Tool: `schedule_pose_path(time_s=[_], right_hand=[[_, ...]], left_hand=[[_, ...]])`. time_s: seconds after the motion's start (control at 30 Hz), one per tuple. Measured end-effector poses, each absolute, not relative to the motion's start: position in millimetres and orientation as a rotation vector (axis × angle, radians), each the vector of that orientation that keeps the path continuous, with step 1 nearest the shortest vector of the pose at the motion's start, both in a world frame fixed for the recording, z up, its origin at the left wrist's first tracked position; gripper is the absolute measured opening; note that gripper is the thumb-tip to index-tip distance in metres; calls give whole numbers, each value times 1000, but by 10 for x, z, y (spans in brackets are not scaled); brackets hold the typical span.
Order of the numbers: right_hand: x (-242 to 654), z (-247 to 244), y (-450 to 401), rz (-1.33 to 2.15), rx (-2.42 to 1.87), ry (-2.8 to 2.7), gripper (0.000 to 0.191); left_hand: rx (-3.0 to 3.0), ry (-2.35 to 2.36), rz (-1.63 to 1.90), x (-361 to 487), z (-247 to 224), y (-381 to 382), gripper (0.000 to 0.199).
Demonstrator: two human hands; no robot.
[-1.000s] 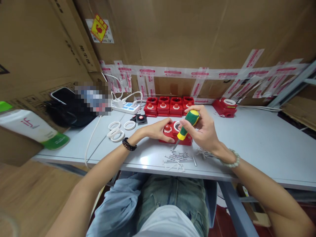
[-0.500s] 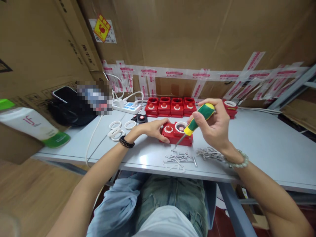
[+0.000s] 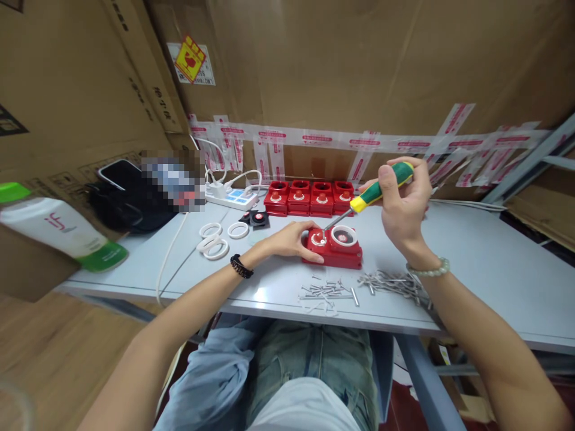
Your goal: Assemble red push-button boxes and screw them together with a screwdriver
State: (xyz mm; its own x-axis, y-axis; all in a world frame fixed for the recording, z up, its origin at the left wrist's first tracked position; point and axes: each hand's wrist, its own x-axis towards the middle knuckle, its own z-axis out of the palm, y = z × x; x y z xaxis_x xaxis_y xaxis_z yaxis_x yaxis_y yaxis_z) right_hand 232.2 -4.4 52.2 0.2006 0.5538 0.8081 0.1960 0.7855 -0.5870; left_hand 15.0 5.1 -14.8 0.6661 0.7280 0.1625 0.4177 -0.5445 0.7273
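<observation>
My left hand [image 3: 291, 241] grips the left end of a red box [image 3: 338, 257], thumb in front and fingers behind. On its top are a red dome in a white ring and a round opening with a larger white ring [image 3: 345, 236]. In my right hand [image 3: 406, 212] is a green and yellow screwdriver [image 3: 374, 193], slanting down to the left. Its tip is beside the red dome, with a small screw seemingly at the tip. In front of the box lie loose screws [image 3: 327, 291], and to their right a heap of metal parts [image 3: 390, 281].
Several similar red boxes [image 3: 309, 200] stand in a row at the back. White rings [image 3: 238, 230], black pieces [image 3: 258, 219] and a power strip [image 3: 236, 199] are on the left. A bottle [image 3: 63, 227] stands at far left; cardboard [image 3: 336, 72] walls the back.
The screwdriver tip has risen from the loose screws to the top of the red box. My right hand has moved up and right; the box and left hand have shifted slightly right.
</observation>
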Motion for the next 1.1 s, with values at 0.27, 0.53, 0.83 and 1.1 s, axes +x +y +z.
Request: schedule_pose_path(time_s=[0.27, 0.53, 0.83, 1.1], right_hand=[[2310, 492, 114, 184, -645, -1398, 25], [2139, 412, 195, 321, -688, -1316, 36], [2142, 302, 266, 236, -684, -1370, 28], [2128, 294, 228, 219, -672, -1393, 28]], left_hand=[[2210, 887, 602, 197, -170, 28, 71], [2220, 912, 594, 190, -184, 38, 76], [2276, 960, 601, 180, -255, 89, 74], [2255, 1051, 537, 163, -299, 101, 95]])
